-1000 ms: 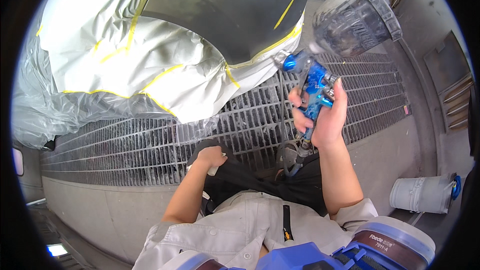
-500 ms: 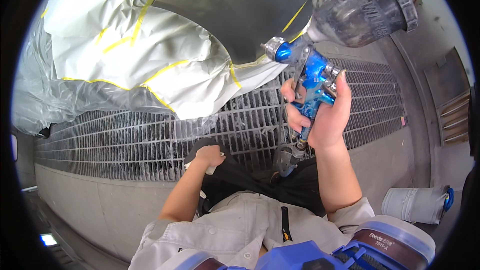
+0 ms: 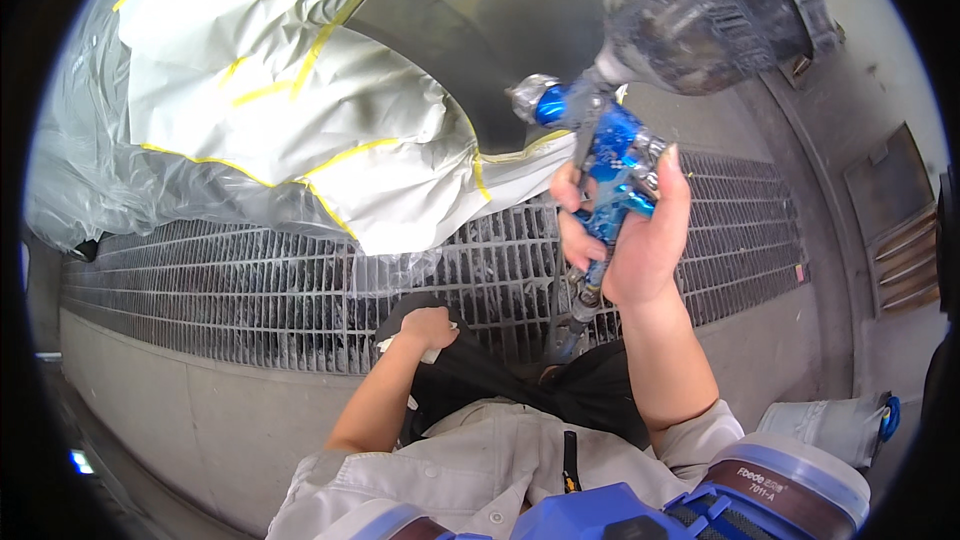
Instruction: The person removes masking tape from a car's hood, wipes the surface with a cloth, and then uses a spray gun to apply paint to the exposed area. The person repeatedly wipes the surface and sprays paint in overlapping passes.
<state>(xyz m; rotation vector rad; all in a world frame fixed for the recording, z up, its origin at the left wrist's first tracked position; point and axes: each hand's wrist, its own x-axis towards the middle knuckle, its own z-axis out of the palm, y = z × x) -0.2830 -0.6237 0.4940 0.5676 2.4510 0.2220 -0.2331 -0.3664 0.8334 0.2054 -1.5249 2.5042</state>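
Floor grating (image 3: 250, 280): ridged metal, greyed with residue. Spray gun (image 3: 615, 145): blue and silver metal, gripped by the right hand (image 3: 645, 240), the nearer one; its handle (image 3: 604, 224) slanted up from the palm, its nozzle (image 3: 528, 100) faced left, before a smooth, dark panel (image 3: 470, 50). Cup (image 3: 700, 30): rounded, smeared, above the gun. Masking sheet (image 3: 240, 50): white, creased, taped beside the panel. Left hand (image 3: 428, 326): closed around a pale wad (image 3: 431, 355), over dark trousers (image 3: 480, 370).

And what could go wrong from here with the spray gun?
The right hand grips the spray gun with its nozzle facing left, so an accidental squeeze might spray the white covering or dark panel. The bulky cup could make the gun top-heavy and prone to tipping in this one-handed hold.
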